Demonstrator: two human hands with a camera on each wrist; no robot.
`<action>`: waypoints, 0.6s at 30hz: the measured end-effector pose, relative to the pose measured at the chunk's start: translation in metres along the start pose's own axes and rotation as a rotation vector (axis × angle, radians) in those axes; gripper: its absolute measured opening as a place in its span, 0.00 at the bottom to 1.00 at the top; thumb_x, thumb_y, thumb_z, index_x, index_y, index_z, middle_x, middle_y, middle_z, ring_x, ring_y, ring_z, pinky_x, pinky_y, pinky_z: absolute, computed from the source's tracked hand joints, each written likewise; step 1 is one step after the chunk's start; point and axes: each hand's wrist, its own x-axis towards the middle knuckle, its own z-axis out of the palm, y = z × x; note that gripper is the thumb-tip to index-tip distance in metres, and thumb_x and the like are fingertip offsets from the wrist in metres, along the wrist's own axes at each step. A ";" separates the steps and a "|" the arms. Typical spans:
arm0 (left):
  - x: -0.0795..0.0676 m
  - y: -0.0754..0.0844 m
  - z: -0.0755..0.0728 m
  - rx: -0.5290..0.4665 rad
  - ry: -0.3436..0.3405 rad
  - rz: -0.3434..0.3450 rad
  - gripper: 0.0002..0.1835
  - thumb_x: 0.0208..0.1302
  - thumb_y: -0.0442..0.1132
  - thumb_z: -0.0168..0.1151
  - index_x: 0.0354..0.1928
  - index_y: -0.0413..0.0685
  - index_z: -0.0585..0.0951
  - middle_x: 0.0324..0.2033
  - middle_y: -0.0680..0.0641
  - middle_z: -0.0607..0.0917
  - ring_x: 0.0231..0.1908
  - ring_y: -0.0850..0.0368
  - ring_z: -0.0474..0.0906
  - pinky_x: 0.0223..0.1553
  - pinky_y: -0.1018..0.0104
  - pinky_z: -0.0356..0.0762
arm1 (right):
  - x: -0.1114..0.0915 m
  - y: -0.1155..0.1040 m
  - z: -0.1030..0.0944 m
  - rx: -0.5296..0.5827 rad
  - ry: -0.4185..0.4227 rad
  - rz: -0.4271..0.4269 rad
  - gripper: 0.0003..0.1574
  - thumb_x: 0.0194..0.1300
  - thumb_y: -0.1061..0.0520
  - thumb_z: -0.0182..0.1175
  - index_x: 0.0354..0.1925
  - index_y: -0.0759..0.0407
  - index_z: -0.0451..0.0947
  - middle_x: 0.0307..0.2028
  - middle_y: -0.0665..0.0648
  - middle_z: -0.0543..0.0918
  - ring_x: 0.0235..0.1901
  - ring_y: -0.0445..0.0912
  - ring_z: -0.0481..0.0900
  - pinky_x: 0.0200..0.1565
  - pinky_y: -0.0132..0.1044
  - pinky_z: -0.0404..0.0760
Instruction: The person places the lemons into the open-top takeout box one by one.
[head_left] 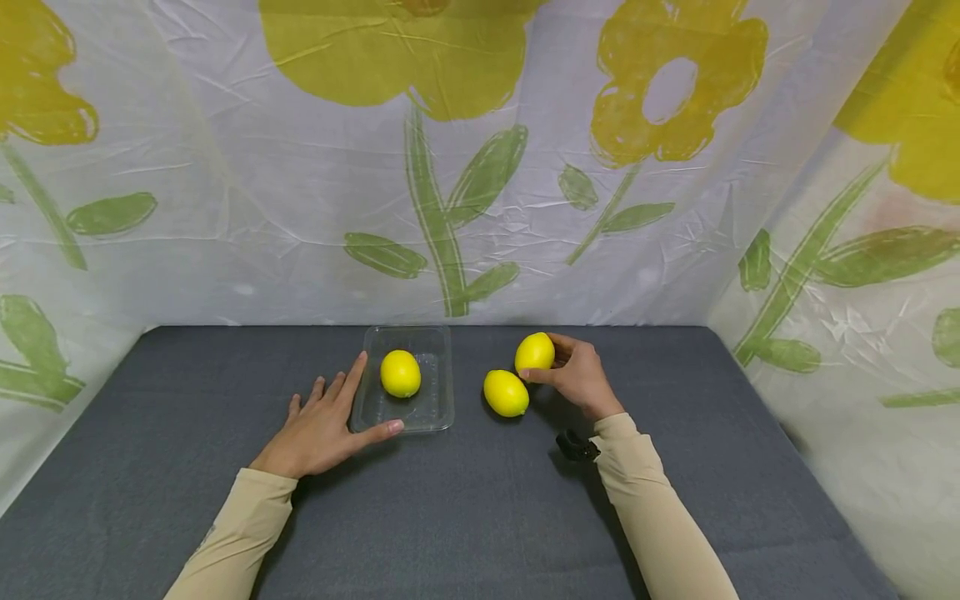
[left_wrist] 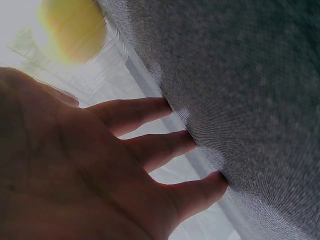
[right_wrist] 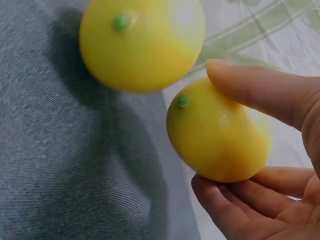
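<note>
A yellow lemon [head_left: 401, 373] lies inside a clear plastic tray [head_left: 437, 417] on the table. My left hand [head_left: 318, 431] rests at the tray's left side with fingers spread, the thumb along its near edge; in the left wrist view its fingertips touch the grey cloth. To the right of the tray, my right hand [head_left: 582, 379] pinches a second lemon [head_left: 534, 353] between thumb and fingers, clearly seen in the right wrist view [right_wrist: 220, 135]. Just in front of it, a third lemon [head_left: 506, 393] sits on the cloth.
Dark grey cloth [head_left: 465, 517] covers the table. Behind it and along both sides hangs a white sheet [head_left: 300, 208] printed with yellow flowers and green leaves. A small black object [head_left: 576, 446] sits at the right wrist, by the beige sleeve [head_left: 637, 475].
</note>
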 end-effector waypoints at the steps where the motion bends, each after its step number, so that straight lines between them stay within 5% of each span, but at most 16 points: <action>1: 0.000 0.000 0.000 -0.001 0.000 0.001 0.64 0.58 0.80 0.54 0.82 0.59 0.32 0.74 0.23 0.53 0.71 0.15 0.44 0.59 0.15 0.38 | 0.000 -0.001 -0.001 0.011 0.002 -0.001 0.50 0.55 0.60 0.78 0.72 0.67 0.67 0.61 0.67 0.78 0.56 0.59 0.81 0.53 0.46 0.83; 18: 0.001 -0.001 0.001 -0.006 -0.004 -0.001 0.64 0.58 0.81 0.53 0.82 0.60 0.32 0.74 0.24 0.53 0.71 0.16 0.43 0.60 0.15 0.37 | -0.002 -0.006 -0.002 0.104 0.027 -0.026 0.51 0.57 0.55 0.78 0.74 0.62 0.66 0.64 0.64 0.77 0.61 0.57 0.78 0.60 0.46 0.78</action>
